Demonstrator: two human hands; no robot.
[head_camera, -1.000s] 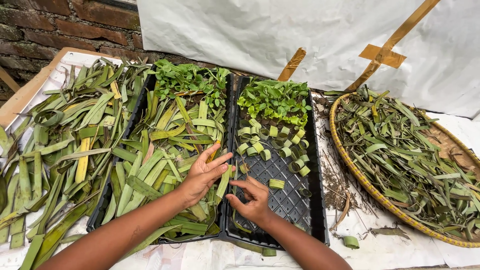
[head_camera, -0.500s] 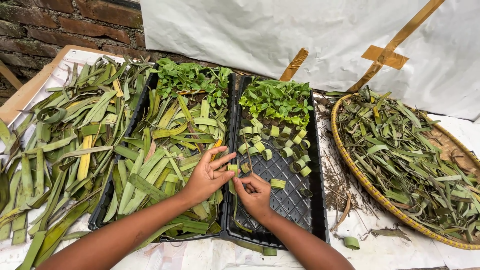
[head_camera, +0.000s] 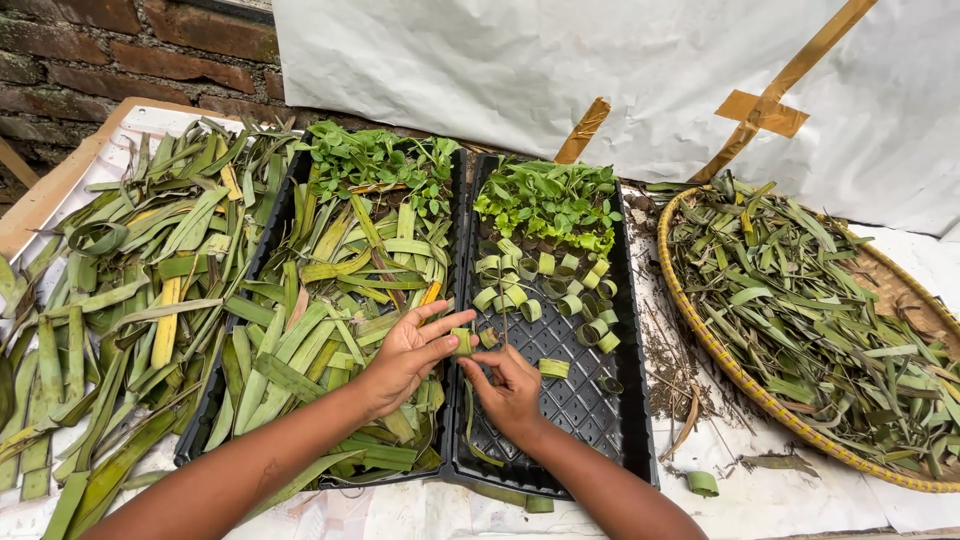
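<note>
My left hand (head_camera: 405, 355) pinches a small rolled green leaf ring (head_camera: 462, 342) between thumb and fingers, above the divide between two black trays. My right hand (head_camera: 510, 385) touches the same ring from the right with its fingertips, over the right black tray (head_camera: 630, 440). Several finished leaf rings (head_camera: 545, 290) stand in that tray below a patch of green seedlings (head_camera: 548, 200). The left black tray (head_camera: 195, 440) holds long cut leaf strips (head_camera: 330, 320) and more seedlings at its far end.
A heap of long green leaves (head_camera: 110, 290) lies on the left. A round woven basket (head_camera: 700, 330) of leaf scraps sits at the right. A stray ring (head_camera: 702, 483) lies on the white sheet. A brick wall and a white tarp stand behind.
Both hands have lifted slightly and come together over the tray divide. The left hand, spread flat on the strips a second ago, now pinches a leaf ring.
</note>
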